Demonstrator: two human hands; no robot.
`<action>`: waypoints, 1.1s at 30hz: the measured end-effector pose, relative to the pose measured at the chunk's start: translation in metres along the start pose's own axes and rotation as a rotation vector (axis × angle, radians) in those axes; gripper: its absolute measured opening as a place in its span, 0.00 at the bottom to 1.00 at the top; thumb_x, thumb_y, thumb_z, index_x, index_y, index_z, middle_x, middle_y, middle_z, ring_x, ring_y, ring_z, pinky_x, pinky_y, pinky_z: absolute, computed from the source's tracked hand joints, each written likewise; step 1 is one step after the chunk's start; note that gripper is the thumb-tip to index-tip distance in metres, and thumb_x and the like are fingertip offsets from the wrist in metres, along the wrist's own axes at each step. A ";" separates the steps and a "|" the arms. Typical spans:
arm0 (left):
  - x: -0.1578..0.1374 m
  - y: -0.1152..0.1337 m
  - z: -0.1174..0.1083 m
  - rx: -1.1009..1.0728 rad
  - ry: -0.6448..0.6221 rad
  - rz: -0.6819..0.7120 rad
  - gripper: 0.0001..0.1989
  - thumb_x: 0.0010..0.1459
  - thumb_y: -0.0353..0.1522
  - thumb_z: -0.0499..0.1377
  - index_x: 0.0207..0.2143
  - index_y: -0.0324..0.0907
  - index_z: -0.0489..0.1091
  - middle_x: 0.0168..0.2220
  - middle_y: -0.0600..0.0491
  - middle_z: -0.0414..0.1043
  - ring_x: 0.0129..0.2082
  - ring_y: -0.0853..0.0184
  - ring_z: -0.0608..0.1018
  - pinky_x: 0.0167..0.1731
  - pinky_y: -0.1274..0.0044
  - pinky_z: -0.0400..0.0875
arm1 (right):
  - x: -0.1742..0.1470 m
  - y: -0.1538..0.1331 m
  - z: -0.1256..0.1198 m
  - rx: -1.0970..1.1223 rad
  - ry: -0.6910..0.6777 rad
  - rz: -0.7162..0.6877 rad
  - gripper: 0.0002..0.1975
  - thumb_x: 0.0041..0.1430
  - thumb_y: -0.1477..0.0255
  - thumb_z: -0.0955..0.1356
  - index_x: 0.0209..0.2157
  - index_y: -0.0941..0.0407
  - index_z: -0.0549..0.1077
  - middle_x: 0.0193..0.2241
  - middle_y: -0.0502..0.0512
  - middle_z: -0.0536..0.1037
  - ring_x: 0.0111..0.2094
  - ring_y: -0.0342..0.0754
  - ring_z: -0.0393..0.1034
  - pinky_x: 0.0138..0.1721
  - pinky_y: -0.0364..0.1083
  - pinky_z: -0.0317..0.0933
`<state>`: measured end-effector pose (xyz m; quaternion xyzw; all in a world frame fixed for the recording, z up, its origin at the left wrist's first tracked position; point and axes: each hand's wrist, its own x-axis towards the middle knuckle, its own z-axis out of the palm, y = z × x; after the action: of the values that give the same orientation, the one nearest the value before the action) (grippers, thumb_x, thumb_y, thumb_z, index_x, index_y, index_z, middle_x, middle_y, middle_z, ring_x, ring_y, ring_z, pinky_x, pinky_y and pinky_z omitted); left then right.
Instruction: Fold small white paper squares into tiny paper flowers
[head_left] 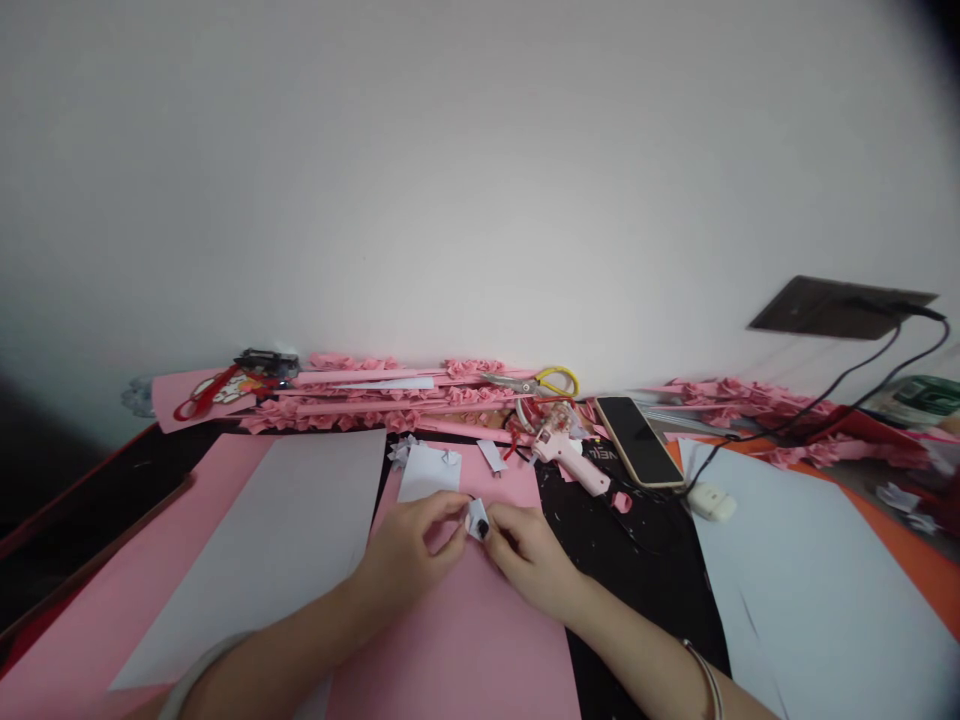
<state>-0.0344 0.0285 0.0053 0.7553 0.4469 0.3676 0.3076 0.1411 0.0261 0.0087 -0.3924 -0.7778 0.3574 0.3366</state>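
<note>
A small white piece of paper is held up between my two hands, above a large pink sheet. My left hand pinches its left side between thumb and fingers. From the right, my right hand grips the other edge, with a small dark spot showing at its fingertips. Whether the paper is folded there is too small to tell. Just beyond my hands lie a white paper rectangle, a narrow white strip and a crumpled-looking folded white paper piece.
Pink paper flower stems line the wall. Behind my right hand are a pink hot glue gun, yellow-handled scissors, a phone and a small white device. Black cables run from a wall socket plate. Large white sheets flank me.
</note>
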 end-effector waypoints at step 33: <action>0.002 0.010 0.001 -0.304 0.046 -0.188 0.03 0.52 0.28 0.53 0.26 0.42 0.63 0.25 0.56 0.71 0.28 0.69 0.76 0.31 0.78 0.70 | -0.004 -0.007 0.000 -0.036 -0.023 -0.030 0.11 0.54 0.81 0.58 0.21 0.55 0.55 0.18 0.44 0.56 0.20 0.40 0.51 0.23 0.39 0.47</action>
<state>-0.0287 0.0256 0.0135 0.6462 0.4620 0.4178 0.4409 0.1401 0.0199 0.0139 -0.3825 -0.7938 0.3429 0.3257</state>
